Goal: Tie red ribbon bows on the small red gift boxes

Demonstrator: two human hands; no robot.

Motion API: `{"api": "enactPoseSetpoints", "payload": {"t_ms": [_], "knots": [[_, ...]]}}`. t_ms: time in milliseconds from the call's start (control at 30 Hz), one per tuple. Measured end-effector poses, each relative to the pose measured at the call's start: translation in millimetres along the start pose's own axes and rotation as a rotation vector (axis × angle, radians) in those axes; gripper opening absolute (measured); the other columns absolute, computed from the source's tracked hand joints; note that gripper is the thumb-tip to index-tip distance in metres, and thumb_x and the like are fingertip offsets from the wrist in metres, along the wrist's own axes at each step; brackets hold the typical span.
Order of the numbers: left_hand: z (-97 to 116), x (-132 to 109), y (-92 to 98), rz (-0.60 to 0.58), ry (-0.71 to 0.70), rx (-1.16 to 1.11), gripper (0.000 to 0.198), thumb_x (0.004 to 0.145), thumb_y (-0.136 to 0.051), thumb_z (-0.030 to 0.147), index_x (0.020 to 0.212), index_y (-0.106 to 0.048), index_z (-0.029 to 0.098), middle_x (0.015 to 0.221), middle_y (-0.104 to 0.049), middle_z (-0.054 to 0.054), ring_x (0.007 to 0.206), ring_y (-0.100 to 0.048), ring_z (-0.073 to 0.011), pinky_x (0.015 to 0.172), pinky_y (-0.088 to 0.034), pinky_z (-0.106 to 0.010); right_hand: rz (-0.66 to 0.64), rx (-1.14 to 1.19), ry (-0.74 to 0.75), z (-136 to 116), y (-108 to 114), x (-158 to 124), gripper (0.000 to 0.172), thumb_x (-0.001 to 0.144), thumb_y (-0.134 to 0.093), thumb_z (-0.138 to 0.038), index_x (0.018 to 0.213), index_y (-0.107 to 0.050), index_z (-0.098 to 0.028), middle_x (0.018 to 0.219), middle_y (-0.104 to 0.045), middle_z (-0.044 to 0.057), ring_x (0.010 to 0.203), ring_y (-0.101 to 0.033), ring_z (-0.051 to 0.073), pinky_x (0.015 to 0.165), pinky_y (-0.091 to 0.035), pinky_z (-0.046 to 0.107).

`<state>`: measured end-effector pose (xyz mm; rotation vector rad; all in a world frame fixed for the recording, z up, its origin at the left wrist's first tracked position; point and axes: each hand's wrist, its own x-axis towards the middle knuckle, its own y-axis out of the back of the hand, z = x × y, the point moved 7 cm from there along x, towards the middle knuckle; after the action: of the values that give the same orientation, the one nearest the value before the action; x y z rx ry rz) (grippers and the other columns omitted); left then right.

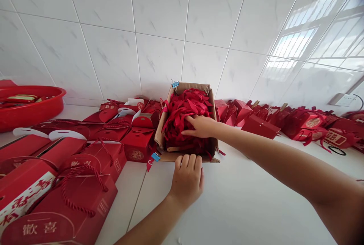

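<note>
A cardboard box [196, 86], its flaps spread, is heaped with loose red ribbons [189, 105]. My right hand [200, 125] reaches in from the right and rests on the ribbons, its fingers spread and stretched out; some fingertips sink among the strands. At the near side of the box, my left hand [187, 175] has its fingers curled over the front edge. A pale flat strip [179, 148] lies inside by the near wall. Blue binder clips sit on the box, one clip [155, 156] at the near left corner and another clip [175, 84] at the far left.
Red gift boxes [82, 195] with rope handles crowd the white table [227, 207] on the left. More red boxes [257, 125] line the wall to the right. A red plastic basin [54, 103] stands far left. White tiles [159, 6] rise behind.
</note>
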<state>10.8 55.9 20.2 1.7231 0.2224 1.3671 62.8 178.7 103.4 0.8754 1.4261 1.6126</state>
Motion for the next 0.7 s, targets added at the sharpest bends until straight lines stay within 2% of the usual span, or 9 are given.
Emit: {"api": "enactPoseSetpoints", "payload": {"t_ms": [100,167,267,367,433,567,633,700], "knots": [[0,0,0.2,0.002,-0.005,-0.001,0.02,0.081,-0.051,0.018,0.1,-0.056,0.014,0.089,-0.06,-0.006,0.083,-0.049,-0.0226,0.083,-0.033,-0.039,0.123,0.003,-0.05,11,14,11,0.066,0.088,-0.035,-0.061,0.136,-0.033,-0.015,0.122,-0.055,0.022,0.107,-0.056,0.037,0.075,-0.047,0.04],[0,0,0.3,0.006,-0.006,-0.004,0.02,0.081,-0.051,0.018,0.101,-0.056,0.013,0.089,-0.06,-0.006,0.084,-0.049,-0.0226,0.083,-0.033,-0.039,0.152,0.01,-0.024,13,19,14,0.057,0.091,-0.037,-0.05,0.132,-0.036,-0.01,0.114,-0.059,0.022,0.102,-0.059,0.032,0.075,-0.046,0.036],[0,-1,0.0,0.012,-0.006,-0.007,0.02,0.081,-0.053,0.018,0.1,-0.056,0.014,0.088,-0.06,-0.006,0.083,-0.049,-0.0223,0.083,-0.033,-0.039,0.07,0.021,0.101,8,10,12,0.034,0.086,-0.051,-0.035,0.112,-0.057,-0.014,0.102,-0.067,0.011,0.091,-0.062,0.021,0.077,-0.045,0.027],[0,-1,0.0,0.013,-0.01,-0.001,0.02,0.08,-0.053,0.018,0.1,-0.056,0.014,0.088,-0.06,-0.006,0.083,-0.049,-0.0224,0.082,-0.034,-0.039,-0.065,-0.001,0.165,3,-9,6,0.017,0.075,-0.062,-0.031,0.085,-0.069,-0.018,0.089,-0.07,0.005,0.086,-0.063,0.02,0.08,-0.045,0.027],[0,-1,0.6,0.017,-0.008,0.005,0.021,0.08,-0.054,0.018,0.101,-0.055,0.014,0.088,-0.06,-0.006,0.084,-0.049,-0.0224,0.083,-0.034,-0.039,-0.101,-0.036,0.141,5,-18,5,0.017,0.074,-0.062,-0.03,0.082,-0.071,-0.018,0.091,-0.07,0.009,0.092,-0.062,0.025,0.085,-0.044,0.033],[0,-1,1.5,0.02,-0.003,0.002,0.021,0.08,-0.054,0.018,0.101,-0.055,0.014,0.086,-0.058,-0.006,0.083,-0.048,-0.022,0.082,-0.034,-0.038,-0.064,-0.086,0.067,14,-16,10,0.028,0.079,-0.056,-0.029,0.099,-0.07,-0.015,0.111,-0.064,0.017,0.11,-0.054,0.032,0.094,-0.039,0.043],[0,0,1.4,0.02,-0.002,0.002,0.021,0.08,-0.054,0.018,0.1,-0.055,0.014,0.086,-0.058,-0.005,0.083,-0.048,-0.0219,0.082,-0.034,-0.038,-0.073,-0.087,0.069,18,-13,11,0.029,0.079,-0.057,-0.03,0.102,-0.069,-0.017,0.113,-0.064,0.015,0.11,-0.055,0.031,0.095,-0.039,0.043],[0,0,1.0,0.019,-0.001,0.002,0.021,0.08,-0.054,0.018,0.1,-0.056,0.014,0.086,-0.058,-0.005,0.082,-0.048,-0.0219,0.082,-0.034,-0.038,-0.117,-0.084,0.083,18,-15,11,0.026,0.076,-0.062,-0.033,0.096,-0.071,-0.021,0.107,-0.067,0.01,0.105,-0.057,0.029,0.094,-0.04,0.042]]}}
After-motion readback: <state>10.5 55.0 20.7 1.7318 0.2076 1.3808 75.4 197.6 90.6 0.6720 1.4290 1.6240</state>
